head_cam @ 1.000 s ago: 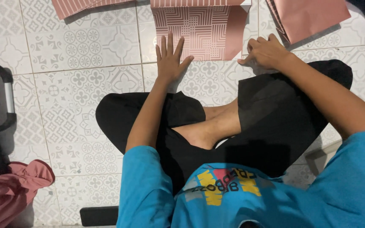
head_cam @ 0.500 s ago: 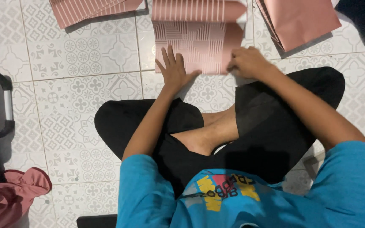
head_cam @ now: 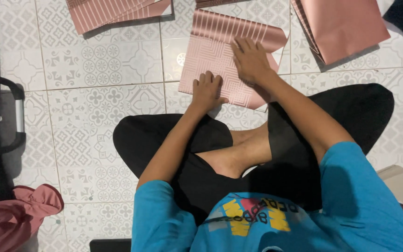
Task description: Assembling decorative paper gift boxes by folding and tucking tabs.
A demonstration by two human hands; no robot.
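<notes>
On the patterned grey-and-white floor tiles (head_cam: 94, 154) before the seated person's crossed legs lay a folded pink sheet of patterned paper (head_cam: 220, 51), striped along its upper flap and geometric below. Both hands pressed on it: the left hand (head_cam: 207, 91) flat near its lower left edge with fingers together, the right hand (head_cam: 250, 58) spread across the middle, neither pinching anything. A stack of striped pink sheets (head_cam: 113, 14) lay up left, plain pink sheets (head_cam: 346, 28) up right. Uneven pressure could probably let the glossy paper slide on the smooth tile, skewing the crease.
</notes>
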